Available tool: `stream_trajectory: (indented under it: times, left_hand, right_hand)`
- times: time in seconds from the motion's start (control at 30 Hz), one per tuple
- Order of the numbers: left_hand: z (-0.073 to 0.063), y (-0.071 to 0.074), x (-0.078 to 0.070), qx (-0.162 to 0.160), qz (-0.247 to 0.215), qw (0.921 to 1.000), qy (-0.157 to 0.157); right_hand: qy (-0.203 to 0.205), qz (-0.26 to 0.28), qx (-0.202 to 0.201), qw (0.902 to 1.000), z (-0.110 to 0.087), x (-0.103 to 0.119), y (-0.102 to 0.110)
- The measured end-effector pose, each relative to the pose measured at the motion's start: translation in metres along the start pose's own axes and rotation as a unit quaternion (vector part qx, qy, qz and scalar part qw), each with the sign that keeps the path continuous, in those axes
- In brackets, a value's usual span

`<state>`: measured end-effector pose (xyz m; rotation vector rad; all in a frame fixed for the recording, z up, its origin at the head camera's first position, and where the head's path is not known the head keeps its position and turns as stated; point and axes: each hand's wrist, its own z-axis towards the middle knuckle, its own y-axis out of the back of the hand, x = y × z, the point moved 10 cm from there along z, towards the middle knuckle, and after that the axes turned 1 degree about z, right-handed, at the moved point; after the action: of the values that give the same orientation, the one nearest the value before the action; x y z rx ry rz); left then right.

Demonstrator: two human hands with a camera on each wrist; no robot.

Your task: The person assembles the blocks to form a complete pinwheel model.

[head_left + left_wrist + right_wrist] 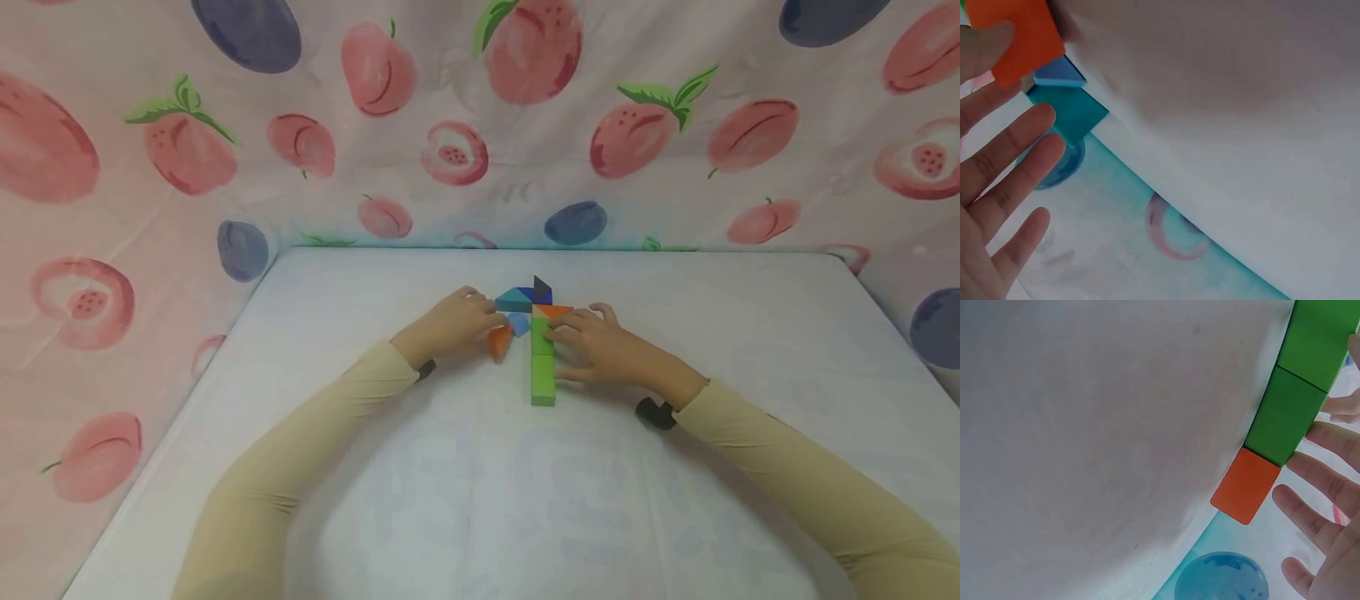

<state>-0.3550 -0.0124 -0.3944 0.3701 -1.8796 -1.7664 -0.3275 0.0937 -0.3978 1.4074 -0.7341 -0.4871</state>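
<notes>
My left hand [463, 323] pinches an orange triangular block [498, 343] between thumb and index finger, with the other fingers spread in the left wrist view. Just beyond it lies a light blue block [519, 325], and behind that a teal block [513, 301]. My right hand [603, 346] rests its fingertips along the side of two green blocks, a far one [1286, 415] and a near one [542, 383], laid end to end. Its fingers are extended in the right wrist view. At the far end of this row sits another orange triangular block [1246, 486].
A dark blue block [547, 297] and a dark triangular block [540, 288] sit at the back of the arrangement, beside the teal one. Everything lies on a white-covered table [472, 500]. Behind the table hangs a fruit-patterned cloth [525, 175].
</notes>
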Motion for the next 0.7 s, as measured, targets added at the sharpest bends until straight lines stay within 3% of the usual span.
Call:
stream_trajectory:
  times: [0.13, 0.3, 0.53, 0.7]
  left_hand:
    - [0.004, 0.003, -0.008, -0.015, 0.0, 0.9998, -0.012]
    - [0.007, 0.0, -0.011, -0.004, -0.012, 0.9998, -0.013]
    - [0.008, -0.001, -0.026, 0.006, 0.011, 0.9982, -0.058]
    - [0.006, 0.003, -0.031, 0.007, 0.022, 0.997, -0.074]
  right_hand:
    - [0.002, -0.002, -0.002, 1.0, 0.0, 0.0, 0.0]
    - [0.011, -0.003, -0.011, 0.9999, 0.0, 0.001, 0.001]
    - [0.013, 0.002, -0.013, 0.9998, 0.0, 0.001, 0.0]
    - [0.012, 0.007, -0.012, 0.9998, -0.001, 0.001, 0.001]
